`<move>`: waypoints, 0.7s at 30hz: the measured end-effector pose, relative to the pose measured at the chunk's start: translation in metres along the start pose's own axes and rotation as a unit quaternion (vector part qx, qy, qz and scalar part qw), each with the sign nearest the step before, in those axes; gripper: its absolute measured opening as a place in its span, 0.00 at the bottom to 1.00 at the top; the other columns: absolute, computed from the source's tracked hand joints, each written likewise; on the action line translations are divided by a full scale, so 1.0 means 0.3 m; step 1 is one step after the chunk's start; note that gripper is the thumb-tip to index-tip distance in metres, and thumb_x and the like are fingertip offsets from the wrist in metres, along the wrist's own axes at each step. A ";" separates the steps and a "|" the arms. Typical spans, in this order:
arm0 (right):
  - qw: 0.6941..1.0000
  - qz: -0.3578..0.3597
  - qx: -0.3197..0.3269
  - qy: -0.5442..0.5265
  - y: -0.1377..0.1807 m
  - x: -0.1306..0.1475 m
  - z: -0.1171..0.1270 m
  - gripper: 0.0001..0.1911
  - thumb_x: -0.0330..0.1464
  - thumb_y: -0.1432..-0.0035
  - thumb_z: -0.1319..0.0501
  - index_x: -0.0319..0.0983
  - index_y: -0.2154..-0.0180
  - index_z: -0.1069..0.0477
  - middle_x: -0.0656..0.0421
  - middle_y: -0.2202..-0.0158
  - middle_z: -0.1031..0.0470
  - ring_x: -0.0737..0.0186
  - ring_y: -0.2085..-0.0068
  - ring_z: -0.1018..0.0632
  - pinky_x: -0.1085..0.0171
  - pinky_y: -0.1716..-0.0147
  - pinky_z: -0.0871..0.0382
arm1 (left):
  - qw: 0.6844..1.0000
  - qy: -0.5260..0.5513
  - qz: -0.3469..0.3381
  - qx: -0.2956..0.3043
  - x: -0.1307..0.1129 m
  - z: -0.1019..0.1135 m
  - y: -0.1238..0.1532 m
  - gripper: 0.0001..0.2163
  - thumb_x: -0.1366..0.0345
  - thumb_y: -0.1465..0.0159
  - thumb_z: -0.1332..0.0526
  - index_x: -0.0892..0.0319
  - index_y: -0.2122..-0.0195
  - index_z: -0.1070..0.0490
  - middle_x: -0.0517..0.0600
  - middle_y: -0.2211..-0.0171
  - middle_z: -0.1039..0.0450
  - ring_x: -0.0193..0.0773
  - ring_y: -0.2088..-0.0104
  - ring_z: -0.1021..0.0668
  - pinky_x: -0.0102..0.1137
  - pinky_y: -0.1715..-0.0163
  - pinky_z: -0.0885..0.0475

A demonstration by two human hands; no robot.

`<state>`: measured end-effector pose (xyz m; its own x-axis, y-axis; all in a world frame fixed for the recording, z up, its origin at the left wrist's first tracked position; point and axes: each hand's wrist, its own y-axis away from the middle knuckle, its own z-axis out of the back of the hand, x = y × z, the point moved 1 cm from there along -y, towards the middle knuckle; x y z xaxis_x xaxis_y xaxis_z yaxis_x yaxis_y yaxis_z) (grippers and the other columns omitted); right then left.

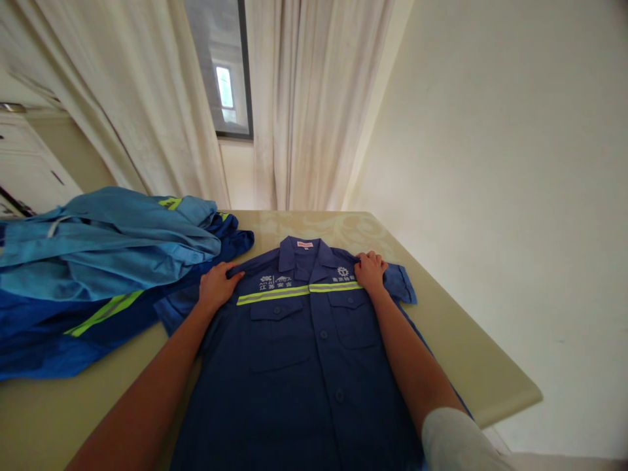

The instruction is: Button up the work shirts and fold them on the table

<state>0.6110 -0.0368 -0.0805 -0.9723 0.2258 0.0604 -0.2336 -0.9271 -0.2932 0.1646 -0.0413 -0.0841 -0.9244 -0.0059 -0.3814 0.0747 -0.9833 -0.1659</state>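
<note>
A dark blue short-sleeved work shirt point(294, 340) lies front up, its collar pointing away from me. A yellow-green and grey reflective stripe crosses the chest, with white lettering above it and a buttoned pocket on each side. My left hand point(219, 286) is closed on the shirt at its left shoulder in view, thumb lying over the cloth. At the opposite shoulder, my right hand point(371, 268) has its fingers curled on the fabric beside the sleeve. The fingertips under the cloth are hidden. The shirt's lower hem runs out of view.
Left of the shirt is a heap of clothes, a light blue garment point(112, 242) over a darker blue one point(44, 333) with a reflective stripe. They lie on a yellowish covered table point(456, 340), whose right edge runs near a white wall. Curtains point(314, 104) hang behind.
</note>
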 end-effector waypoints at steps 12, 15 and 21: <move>0.999 0.037 -0.012 -0.010 0.030 0.020 0.087 0.30 0.22 0.41 0.50 0.39 0.37 0.36 0.46 0.44 0.28 0.46 0.44 0.35 0.53 0.46 0.49 | 0.996 -0.026 -0.077 -0.038 -0.055 0.050 0.033 0.23 0.52 0.28 0.52 0.58 0.49 0.22 0.57 0.54 0.22 0.49 0.51 0.22 0.39 0.53 0.30; 0.996 0.064 -0.055 -0.002 0.071 -0.025 0.157 0.34 0.23 0.40 0.50 0.38 0.32 0.43 0.46 0.43 0.30 0.47 0.44 0.35 0.53 0.45 0.49 | 0.987 -0.020 -0.139 -0.072 -0.057 0.111 0.070 0.21 0.55 0.27 0.53 0.58 0.48 0.23 0.56 0.55 0.23 0.48 0.50 0.24 0.39 0.51 0.33; 0.984 0.173 0.003 0.035 0.213 -0.210 0.219 0.23 0.26 0.37 0.48 0.41 0.43 0.28 0.49 0.48 0.27 0.49 0.44 0.34 0.53 0.42 0.51 | 0.952 -0.056 -0.300 -0.020 0.029 0.198 0.216 0.18 0.57 0.29 0.48 0.52 0.44 0.25 0.56 0.54 0.24 0.48 0.52 0.26 0.41 0.52 0.35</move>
<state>0.6566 -0.1300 -0.0403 -0.9906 -0.0839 -0.1076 0.1110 -0.9541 -0.2782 0.1393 -0.1159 -0.0443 -0.8390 0.5334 -0.1074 -0.4676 -0.8078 -0.3589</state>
